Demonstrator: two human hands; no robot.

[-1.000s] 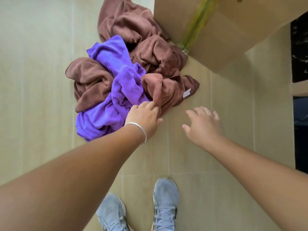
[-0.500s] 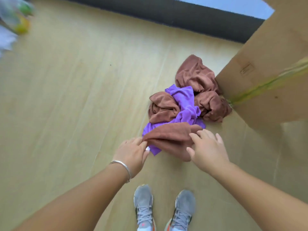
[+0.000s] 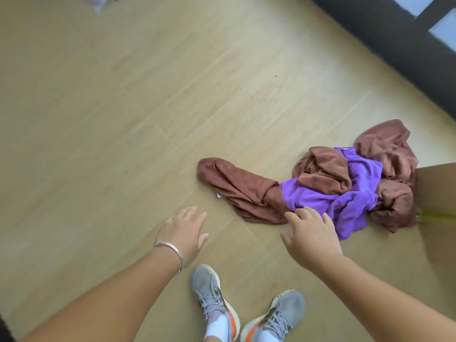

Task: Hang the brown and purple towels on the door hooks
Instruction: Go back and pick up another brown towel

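Observation:
A heap of towels lies on the wooden floor at the right. One brown towel [image 3: 237, 186] is stretched out leftwards from the heap, a small white tag at its edge. A purple towel [image 3: 320, 196] is tangled with more brown towels [image 3: 385, 149] behind it. My left hand [image 3: 183, 232] hovers over bare floor, fingers spread, holding nothing, a silver bangle on the wrist. My right hand [image 3: 311, 233] is spread open at the near edge of the stretched brown towel and the purple one. No door hooks are in view.
A cardboard box [image 3: 436, 193] stands against the right side of the heap. A dark wall base [image 3: 394, 45] runs across the top right. My grey shoes [image 3: 214, 297] stand on the floor below the hands. White items [image 3: 101, 2] lie at the top left.
The brown towel that both hands were touching now lies pulled out to the left on the floor. Both hands have come off it and are spread open. The view has swung left.

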